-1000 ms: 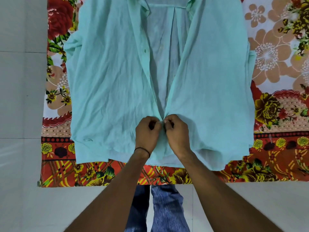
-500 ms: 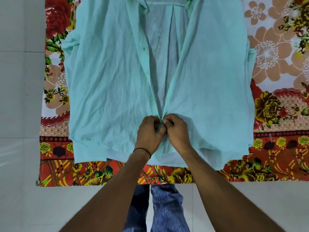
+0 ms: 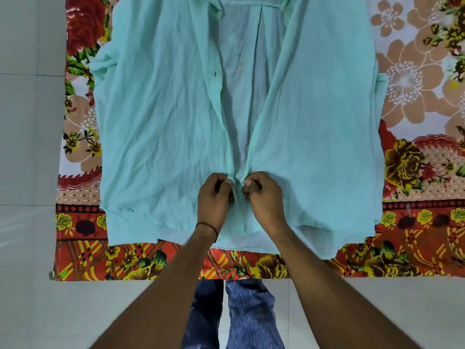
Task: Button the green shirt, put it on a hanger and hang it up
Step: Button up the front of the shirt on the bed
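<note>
A pale green shirt lies flat, front up, on a flowered cloth, collar away from me. Its front is open in a long V above my hands, and the inside of the back shows there. My left hand pinches the edge of the left front panel near the hem. My right hand pinches the edge of the right front panel beside it. The two hands sit close together with a narrow gap of fabric between them. Below them the front edges lie together. One dark button shows on the left placket. No hanger is in view.
The flowered cloth in red, yellow and tan covers the surface under the shirt. Pale tiled floor lies to the left and along the near side. My legs in blue jeans stand at the cloth's near edge.
My hands were pressed together at the front edges; now they have drawn slightly apart, each still pinching its panel. The shirt has not shifted.
</note>
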